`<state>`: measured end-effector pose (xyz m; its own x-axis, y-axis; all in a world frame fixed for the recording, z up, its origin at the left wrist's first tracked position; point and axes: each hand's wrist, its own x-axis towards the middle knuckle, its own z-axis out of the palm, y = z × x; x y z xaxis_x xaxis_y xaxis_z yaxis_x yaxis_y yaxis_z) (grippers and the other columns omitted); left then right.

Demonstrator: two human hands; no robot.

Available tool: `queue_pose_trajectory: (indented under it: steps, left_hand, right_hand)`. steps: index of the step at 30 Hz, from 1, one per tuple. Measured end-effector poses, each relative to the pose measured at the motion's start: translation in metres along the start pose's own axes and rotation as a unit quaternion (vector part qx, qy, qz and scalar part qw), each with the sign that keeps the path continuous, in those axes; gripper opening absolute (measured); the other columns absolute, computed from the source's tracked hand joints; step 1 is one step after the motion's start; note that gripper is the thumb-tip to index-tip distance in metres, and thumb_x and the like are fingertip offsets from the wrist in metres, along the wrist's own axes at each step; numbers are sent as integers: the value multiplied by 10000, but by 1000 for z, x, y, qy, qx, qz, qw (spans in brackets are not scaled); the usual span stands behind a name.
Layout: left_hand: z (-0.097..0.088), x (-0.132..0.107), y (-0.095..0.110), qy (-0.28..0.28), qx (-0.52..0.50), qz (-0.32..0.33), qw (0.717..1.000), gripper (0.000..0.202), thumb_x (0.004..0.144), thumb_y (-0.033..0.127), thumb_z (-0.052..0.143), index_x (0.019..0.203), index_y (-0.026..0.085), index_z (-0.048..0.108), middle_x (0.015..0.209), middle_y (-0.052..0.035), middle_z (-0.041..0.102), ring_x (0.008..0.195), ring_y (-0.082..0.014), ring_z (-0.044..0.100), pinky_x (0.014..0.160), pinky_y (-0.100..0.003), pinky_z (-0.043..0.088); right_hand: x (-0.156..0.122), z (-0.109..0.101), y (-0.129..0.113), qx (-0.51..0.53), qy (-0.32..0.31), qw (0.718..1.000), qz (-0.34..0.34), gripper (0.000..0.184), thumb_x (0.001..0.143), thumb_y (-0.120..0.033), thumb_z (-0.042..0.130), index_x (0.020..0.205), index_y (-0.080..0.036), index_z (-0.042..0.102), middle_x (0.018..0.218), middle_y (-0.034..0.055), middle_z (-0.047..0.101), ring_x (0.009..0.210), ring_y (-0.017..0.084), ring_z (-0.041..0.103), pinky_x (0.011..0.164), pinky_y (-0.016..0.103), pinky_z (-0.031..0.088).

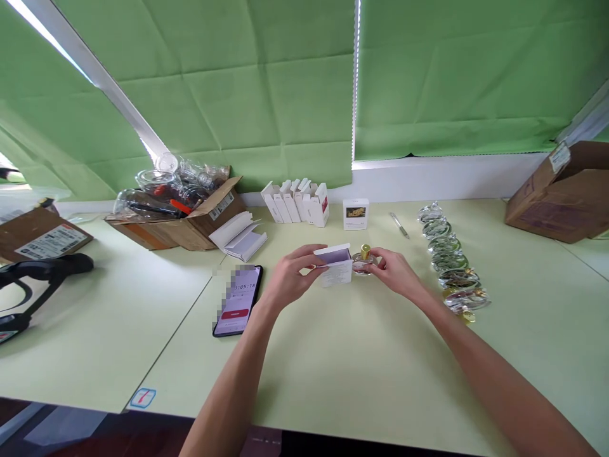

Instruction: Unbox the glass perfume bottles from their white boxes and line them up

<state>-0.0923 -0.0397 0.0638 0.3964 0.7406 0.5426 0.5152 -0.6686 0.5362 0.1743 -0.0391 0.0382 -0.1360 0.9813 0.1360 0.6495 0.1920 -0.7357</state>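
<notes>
In the head view my left hand [297, 276] is closed on a small white carton [337, 274], held tilted with its open top showing a shadowed inside. Just right of the carton, a perfume bottle [364, 263] with clear glass and a gold cap is pinched in the fingers of my right hand [392, 270]. Bottle and carton are very close together; whether they touch I cannot tell. Behind them a closed white carton [356, 214] with a dark picture stands upright. To its left is a row of flattened white cartons [299, 203].
Several perfume bottles [450, 254] lie in a line at right, near a pen [398, 225]. A phone [238, 301] running a timer lies left of my hands, below folded white cardboard [239, 236]. Brown boxes [561, 190] [178, 231] stand at both sides, beside a black headset [42, 279].
</notes>
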Motion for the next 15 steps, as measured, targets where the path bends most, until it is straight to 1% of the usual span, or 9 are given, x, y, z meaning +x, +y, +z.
queue_pose_trajectory:
  steps: [2, 4, 8, 11, 15]
  left_hand:
    - [1, 0, 1, 0, -14, -4, 1000, 264, 933, 397, 606, 836, 191, 739, 1215, -112, 710, 838, -183, 720, 718, -330, 637]
    - [3, 0, 1, 3, -20, -3, 1000, 257, 933, 393, 607, 842, 193, 742, 1224, -109, 707, 873, -187, 720, 731, -329, 643]
    - [7, -1, 6, 1, -17, 3, 1000, 211, 936, 339, 610, 842, 202, 739, 1229, -87, 708, 884, -176, 719, 680, -283, 630]
    - [13, -2, 11, -4, -13, 10, 1000, 198, 948, 313, 589, 860, 215, 736, 1239, -79, 706, 901, -177, 714, 659, -274, 615]
    - [23, -4, 20, -12, -18, 39, 999, 225, 966, 318, 568, 857, 225, 741, 1233, -88, 707, 874, -177, 717, 740, -316, 607]
  right_hand:
    - [1, 0, 3, -16, 2, 1000, 4, 451, 843, -556, 621, 1081, -181, 702, 856, 56, 735, 633, 178, 612, 594, 296, 446]
    - [2, -4, 7, -38, 12, 999, 6, 471, 846, -565, 616, 1080, -166, 708, 803, 60, 726, 646, 195, 624, 597, 298, 438]
    - [1, -23, 6, -48, 51, 998, 9, 549, 843, -628, 588, 1089, -153, 711, 701, 46, 687, 599, 210, 606, 565, 312, 428]
    - [-7, -43, -10, -24, 101, 995, -8, 579, 809, -687, 607, 1044, -169, 713, 615, 23, 635, 550, 206, 568, 522, 319, 415]
    - [-27, -67, -43, 36, 130, 991, -22, 424, 808, -637, 670, 957, -242, 709, 595, -9, 586, 499, 157, 494, 444, 291, 364]
